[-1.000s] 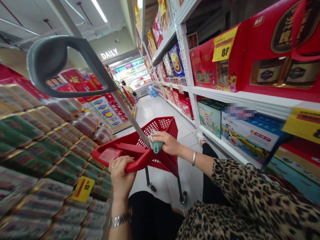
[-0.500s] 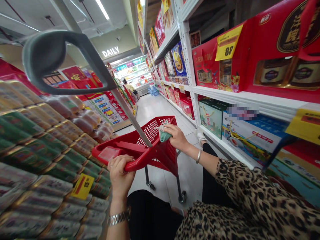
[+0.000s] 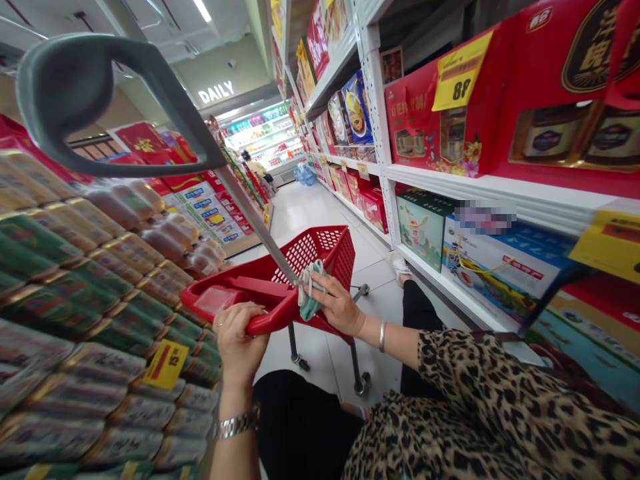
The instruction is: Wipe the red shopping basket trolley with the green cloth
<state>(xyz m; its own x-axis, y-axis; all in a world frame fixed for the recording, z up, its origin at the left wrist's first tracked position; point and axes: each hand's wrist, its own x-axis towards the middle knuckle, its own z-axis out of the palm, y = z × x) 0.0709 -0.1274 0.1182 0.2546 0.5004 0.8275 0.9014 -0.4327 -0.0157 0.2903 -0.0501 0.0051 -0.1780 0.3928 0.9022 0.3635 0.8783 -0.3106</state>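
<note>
A red wheeled shopping basket stands in the aisle in front of me, its grey pull handle raised toward my head. My left hand is closed over the basket's near red rim. My right hand presses a teal and white cloth against the basket's side, where the metal handle rod meets the rim. I wear a leopard-print sleeve, a metal watch on the left wrist and a bangle on the right.
Stacked green and silver cans with a yellow price tag crowd my left. White shelves with red and blue gift boxes line the right. The pale tiled aisle runs ahead to a distant person.
My right hand has brought the cloth back from the basket's far side wall to the near rim by the handle rod. The left hand keeps its grip. The view tilted slightly.
</note>
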